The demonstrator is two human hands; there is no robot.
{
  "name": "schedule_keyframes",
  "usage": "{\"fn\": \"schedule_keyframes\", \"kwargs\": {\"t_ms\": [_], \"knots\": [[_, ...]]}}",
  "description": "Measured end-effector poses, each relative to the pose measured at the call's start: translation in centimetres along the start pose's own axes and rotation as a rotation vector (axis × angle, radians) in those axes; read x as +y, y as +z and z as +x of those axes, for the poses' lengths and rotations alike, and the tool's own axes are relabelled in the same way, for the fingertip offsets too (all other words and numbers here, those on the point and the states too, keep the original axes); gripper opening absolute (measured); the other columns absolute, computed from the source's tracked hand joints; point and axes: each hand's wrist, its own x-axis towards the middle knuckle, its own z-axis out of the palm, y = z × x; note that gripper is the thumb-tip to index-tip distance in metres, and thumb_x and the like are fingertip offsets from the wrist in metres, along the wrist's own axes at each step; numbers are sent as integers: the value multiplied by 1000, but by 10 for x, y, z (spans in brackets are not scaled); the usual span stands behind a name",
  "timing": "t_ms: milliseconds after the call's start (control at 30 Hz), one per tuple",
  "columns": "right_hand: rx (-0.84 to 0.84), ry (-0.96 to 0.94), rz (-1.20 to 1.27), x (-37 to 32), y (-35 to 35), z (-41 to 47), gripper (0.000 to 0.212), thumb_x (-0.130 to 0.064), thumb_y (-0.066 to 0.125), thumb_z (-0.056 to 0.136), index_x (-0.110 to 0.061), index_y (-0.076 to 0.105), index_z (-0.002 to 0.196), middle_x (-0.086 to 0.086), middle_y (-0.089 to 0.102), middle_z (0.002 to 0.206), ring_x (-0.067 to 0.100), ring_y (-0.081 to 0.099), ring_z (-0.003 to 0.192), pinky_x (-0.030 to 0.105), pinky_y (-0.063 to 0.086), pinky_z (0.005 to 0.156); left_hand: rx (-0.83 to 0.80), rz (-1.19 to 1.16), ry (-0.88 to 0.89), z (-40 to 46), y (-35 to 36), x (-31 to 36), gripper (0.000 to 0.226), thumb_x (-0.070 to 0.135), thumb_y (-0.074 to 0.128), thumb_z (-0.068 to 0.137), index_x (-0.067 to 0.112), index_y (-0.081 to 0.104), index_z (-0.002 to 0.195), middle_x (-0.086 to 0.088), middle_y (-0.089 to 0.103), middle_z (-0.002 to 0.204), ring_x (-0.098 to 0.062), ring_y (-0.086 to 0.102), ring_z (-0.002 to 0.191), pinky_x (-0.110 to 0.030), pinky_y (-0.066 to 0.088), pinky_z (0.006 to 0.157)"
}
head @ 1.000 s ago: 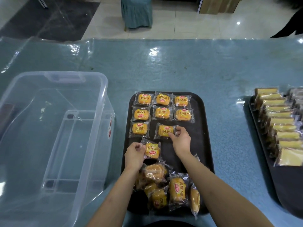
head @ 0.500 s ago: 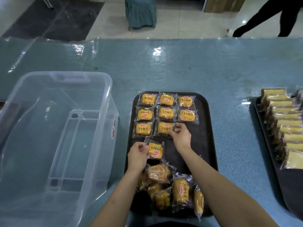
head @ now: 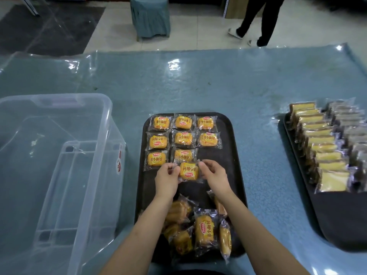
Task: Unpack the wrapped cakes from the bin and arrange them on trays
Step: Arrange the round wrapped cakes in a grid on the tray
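A black tray (head: 232,155) lies in front of me with several wrapped yellow cakes (head: 181,138) set in rows at its far end. Both hands hold one more wrapped cake (head: 189,171) just above the tray, below the rows. My left hand (head: 166,178) pinches its left wrapper edge and my right hand (head: 214,175) pinches the right edge. A loose pile of wrapped cakes (head: 202,230) lies at the tray's near end, partly hidden by my forearms. The clear plastic bin (head: 103,155) stands at the left with no cakes inside.
A second black tray (head: 337,219) at the right holds rows of wrapped sliced cakes (head: 321,147). The table has a blue cloth under clear plastic sheet (head: 218,86). Beyond it a person's legs (head: 258,18) cross the floor, near a covered stool (head: 150,16).
My right hand left the cake it had placed in the third row and came to the cake in my left hand; both now hold it, shifted right. A person walked into view behind.
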Motion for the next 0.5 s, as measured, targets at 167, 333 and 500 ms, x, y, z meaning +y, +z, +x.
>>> {"fn": "schedule_keyframes", "kwargs": {"t_ms": [167,333,500], "knots": [[-116,88,260,4,-19,-9,31,-36,71,99,-19,71,124,0,78,114,18,73,110,49,56,104,-53,-53,-7,-5,25,13,5,21,64,102,19,69,103,-4,71,105,-18,73,95,-38,65,84],[-44,65,277,7,-35,-7,23,-30,73,98,-17,75,117,3,79,110,22,73,109,48,55,104,-67,46,-9,-1,41,19,6,26,66,100,25,70,95,3,72,99,-16,72,94,-43,63,88],[40,106,292,8,-40,8,24,-28,76,96,-17,74,117,1,80,106,19,75,105,43,59,99,-79,136,-16,6,46,22,6,25,70,98,25,73,94,7,71,99,-14,66,97,-43,57,97]]}}
